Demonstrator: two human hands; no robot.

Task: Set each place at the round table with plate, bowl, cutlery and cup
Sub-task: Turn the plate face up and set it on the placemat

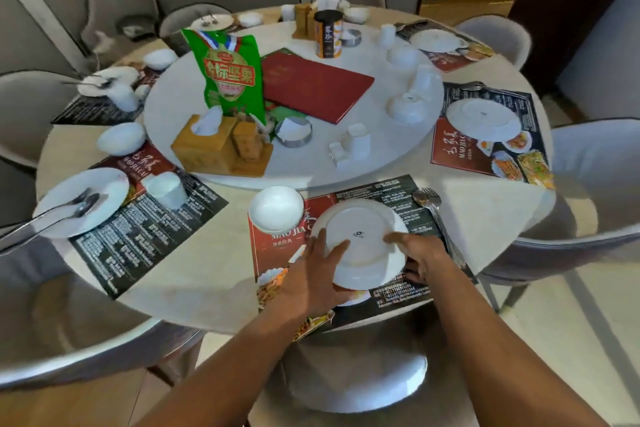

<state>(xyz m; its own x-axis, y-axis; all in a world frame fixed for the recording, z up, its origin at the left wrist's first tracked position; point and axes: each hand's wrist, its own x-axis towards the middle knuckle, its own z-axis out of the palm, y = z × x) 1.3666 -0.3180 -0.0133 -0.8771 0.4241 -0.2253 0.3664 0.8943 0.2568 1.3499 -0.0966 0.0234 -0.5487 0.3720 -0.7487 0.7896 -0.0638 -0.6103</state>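
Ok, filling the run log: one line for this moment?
step: near place | both hands, left hand, right hand, hold upturned plate | bowl, cutlery set

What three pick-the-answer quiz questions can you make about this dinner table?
1. Where is the small white bowl at the nearest place?
A. left of the plate
B. on the chair
C. on the red menu folder

2. What colour is the tall standing snack bag?
A. blue
B. green
C. yellow

3. How is the round white plate under the hands?
A. broken
B. full of food
C. upside down

Answers: 1 A, it sits beside the plate's left edge. 2 B, its front is green. 3 C, the maker's mark on its base faces up, with the left hand and right hand holding its rim.
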